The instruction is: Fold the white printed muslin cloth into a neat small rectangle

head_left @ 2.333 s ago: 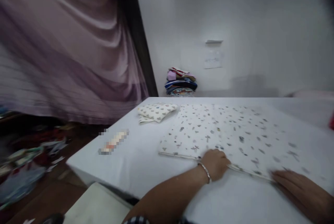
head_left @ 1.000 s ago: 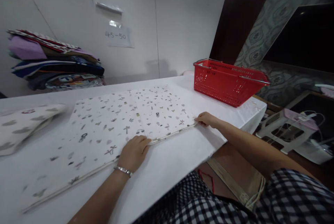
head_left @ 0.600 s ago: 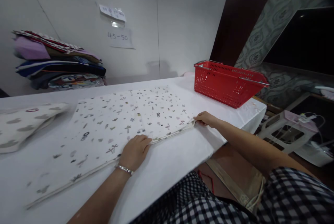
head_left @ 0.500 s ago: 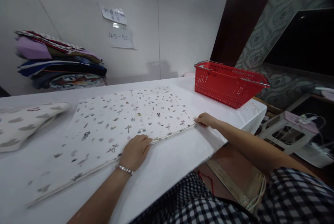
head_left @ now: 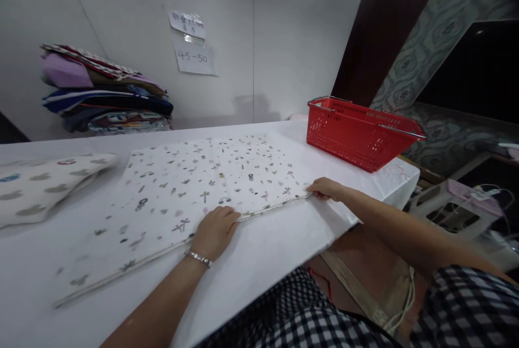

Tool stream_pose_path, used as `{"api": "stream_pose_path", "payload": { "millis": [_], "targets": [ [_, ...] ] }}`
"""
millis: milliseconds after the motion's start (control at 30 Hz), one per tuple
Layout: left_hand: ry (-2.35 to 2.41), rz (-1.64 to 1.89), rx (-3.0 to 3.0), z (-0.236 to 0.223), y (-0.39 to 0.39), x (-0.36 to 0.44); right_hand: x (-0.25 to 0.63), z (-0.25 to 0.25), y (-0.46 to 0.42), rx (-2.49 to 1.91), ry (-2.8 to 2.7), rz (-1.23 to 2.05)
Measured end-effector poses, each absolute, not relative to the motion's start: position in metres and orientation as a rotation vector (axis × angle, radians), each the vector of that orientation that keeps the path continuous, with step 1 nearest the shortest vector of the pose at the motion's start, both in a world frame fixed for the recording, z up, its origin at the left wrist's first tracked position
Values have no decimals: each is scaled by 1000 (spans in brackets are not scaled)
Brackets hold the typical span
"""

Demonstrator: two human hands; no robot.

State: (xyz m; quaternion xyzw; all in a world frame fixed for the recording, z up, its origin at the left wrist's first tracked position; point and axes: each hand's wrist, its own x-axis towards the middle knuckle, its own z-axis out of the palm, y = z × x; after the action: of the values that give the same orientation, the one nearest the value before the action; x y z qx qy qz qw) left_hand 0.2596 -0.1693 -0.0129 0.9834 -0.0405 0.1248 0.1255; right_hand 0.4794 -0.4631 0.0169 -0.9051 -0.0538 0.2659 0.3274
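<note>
A white cloth (head_left: 182, 186) printed with small palm trees, flamingos and other figures lies folded in layers on the table. Around the middle of its near edge, my left hand (head_left: 215, 231) is closed, fingers on top and the thumb hidden. The right near corner is pinched between the fingers of my right hand (head_left: 325, 189). Both hands rest at table height, with the layered edge running straight between them. To the left lies a second cloth (head_left: 48, 188), cream with grey cloud-like shapes, its right side slightly raised.
A red plastic basket (head_left: 360, 134) with metal handles stands at the table's back right. Folded fabrics (head_left: 107, 91) are piled at the back left against the wall. Paper signs (head_left: 197, 59) hang on the wall. A white stool (head_left: 450, 205) stands beyond the table's right edge (head_left: 399, 183).
The view has shifted slightly, so the surroundings appear a little farther right. Both hands keep their places on the printed cloth's near edge.
</note>
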Motion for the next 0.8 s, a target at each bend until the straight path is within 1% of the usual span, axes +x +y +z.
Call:
{"api": "stream_pose_path", "payload": {
  "millis": [233,300,500,633,800],
  "targets": [
    [-154,396,2875,-16,-170,260,478,23,-471,-2149,-112,637],
    [-177,370,2897,-15,-173,260,479,21,-473,-2149,-92,603],
    [-175,296,2947,-11,-180,260,480,11,-473,-2335,-168,544],
    [-184,298,2944,-13,-179,259,478,4,-471,-2537,-296,494],
    [-177,347,2890,-19,-176,260,472,8,-468,-2786,-484,284]
  ]
}}
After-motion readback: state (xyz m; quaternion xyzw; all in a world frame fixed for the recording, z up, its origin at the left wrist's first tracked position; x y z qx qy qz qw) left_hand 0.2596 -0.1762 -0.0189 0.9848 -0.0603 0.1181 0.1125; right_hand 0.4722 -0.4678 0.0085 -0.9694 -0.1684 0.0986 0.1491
